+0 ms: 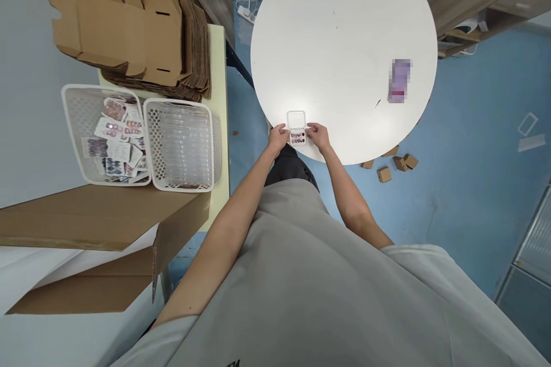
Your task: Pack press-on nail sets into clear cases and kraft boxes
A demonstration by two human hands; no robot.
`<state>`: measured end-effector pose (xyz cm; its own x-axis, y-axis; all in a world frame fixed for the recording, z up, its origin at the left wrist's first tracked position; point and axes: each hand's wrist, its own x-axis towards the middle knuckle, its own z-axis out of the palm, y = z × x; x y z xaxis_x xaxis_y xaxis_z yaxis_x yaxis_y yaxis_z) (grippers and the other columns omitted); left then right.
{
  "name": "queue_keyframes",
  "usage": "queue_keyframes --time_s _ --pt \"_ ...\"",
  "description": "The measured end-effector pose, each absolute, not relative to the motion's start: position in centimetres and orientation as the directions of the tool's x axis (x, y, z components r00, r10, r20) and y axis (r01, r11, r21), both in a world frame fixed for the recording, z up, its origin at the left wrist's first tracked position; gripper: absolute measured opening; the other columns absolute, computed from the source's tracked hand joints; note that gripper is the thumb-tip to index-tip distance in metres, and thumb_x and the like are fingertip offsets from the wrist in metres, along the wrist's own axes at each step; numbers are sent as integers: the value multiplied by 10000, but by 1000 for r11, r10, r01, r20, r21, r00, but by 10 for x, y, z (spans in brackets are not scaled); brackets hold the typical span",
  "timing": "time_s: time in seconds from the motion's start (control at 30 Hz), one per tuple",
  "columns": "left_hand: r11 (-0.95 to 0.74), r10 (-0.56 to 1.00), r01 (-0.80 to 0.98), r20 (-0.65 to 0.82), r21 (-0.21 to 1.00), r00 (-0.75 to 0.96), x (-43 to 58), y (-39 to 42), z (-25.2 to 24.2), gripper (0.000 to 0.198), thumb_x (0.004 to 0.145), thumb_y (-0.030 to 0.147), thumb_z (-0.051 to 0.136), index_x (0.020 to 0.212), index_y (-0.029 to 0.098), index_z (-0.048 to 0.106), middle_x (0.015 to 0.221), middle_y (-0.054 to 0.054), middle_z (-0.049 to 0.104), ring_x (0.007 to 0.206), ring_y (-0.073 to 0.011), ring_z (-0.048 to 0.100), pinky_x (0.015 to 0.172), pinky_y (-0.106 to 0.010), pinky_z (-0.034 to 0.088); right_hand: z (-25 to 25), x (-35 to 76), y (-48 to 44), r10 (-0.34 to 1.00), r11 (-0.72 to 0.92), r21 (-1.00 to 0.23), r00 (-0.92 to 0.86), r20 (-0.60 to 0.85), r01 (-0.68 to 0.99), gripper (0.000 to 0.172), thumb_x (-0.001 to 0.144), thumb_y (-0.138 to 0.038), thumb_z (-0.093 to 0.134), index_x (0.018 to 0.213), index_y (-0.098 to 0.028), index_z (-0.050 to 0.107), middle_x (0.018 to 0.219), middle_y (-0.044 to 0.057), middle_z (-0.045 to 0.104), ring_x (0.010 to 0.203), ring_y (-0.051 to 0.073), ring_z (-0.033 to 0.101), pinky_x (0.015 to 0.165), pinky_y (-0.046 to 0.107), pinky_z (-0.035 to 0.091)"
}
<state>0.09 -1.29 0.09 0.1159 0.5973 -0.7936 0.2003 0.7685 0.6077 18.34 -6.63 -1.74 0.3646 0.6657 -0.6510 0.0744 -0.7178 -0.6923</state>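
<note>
A small clear plastic box (297, 120) lies at the near edge of the round white table, its lid folded back away from me. In its near half sits a card (297, 137) with rows of small pinkish and dark pieces, too small to name. My left hand (279, 138) holds the box's left side, fingers curled at the edge. From the other side, my right hand (319, 137) grips the right edge near the hinge with thumb and fingertips.
A blurred purple object (400, 81) lies on the table (340, 28). To the left are a white basket (71, 126) of carded pieces, another basket (157, 175) of clear boxes, flattened cartons (116, 28) and an open carton (86, 212). Small brown boxes (384, 174) lie on the floor.
</note>
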Motion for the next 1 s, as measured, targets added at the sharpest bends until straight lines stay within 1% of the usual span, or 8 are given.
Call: queue_keyframes --time_s 0.07,0.17,0.33,0.43,0.53,0.73,0.87,1.0 --pt "792 566 181 -812 583 140 -4 -14 4 533 945 74 703 1477 69 665 1244 -173 779 1044 -222 772 1066 -424 628 -15 184 -71 657 -713 -700 303 -690 -49 394 849 -293 775 1208 -133 792 838 5 760 852 197 707 1011 416 617" --pt "822 526 144 -832 551 176 -13 -14 9 450 942 54 715 1390 92 717 1064 -106 777 915 -181 745 1042 -434 642 -9 185 -80 652 -697 -687 217 -726 -203 385 805 -325 841 1150 -158 800 815 -14 758 854 179 694 1009 420 621" --pt "829 522 84 -818 554 243 -24 -13 18 387 879 111 835 1257 174 785 1032 -69 774 948 -181 757 1096 -470 627 -3 187 -88 663 -657 -671 160 -731 -342 421 758 -334 868 1147 -184 806 815 -34 753 846 161 705 1006 395 627" --pt "824 535 44 -802 565 266 -27 -13 22 294 895 112 820 1182 173 803 1114 -97 787 1021 -194 763 1129 -468 612 -1 186 -91 688 -629 -693 162 -707 -353 377 781 -378 855 1116 -208 813 916 -8 787 860 157 707 987 380 631" --pt "811 557 23 -783 585 276 -27 -14 26 254 916 101 788 1161 167 803 1216 -124 785 1113 -210 756 1155 -451 599 3 184 -92 712 -617 -718 159 -683 -323 356 852 -467 814 1127 -241 814 1118 36 823 979 179 733 979 379 637" --pt "792 599 -29 -768 609 227 -27 -20 38 368 993 300 813 1337 193 735 1343 -153 779 1258 -250 746 1178 -451 581 14 176 -92 764 -562 -773 173 -622 -296 570 792 -532 889 1281 -264 773 1405 82 777 1221 243 723 1013 383 621" --pt "820 542 4 -779 572 317 -28 -29 50 372 963 480 872 1171 185 781 1229 -161 809 1164 -274 780 1141 -464 596 20 171 -86 791 -509 -808 209 -575 -295 733 778 -571 915 1420 -281 712 1468 113 741 1273 276 718 1037 418 621" --pt "805 563 18 -773 593 294 -28 -34 58 295 905 417 941 1016 190 788 1059 -110 810 996 -222 789 1123 -439 591 31 170 -78 781 -508 -813 246 -574 -286 860 773 -623 944 1510 -295 645 1472 111 728 1264 262 728 1049 419 633"
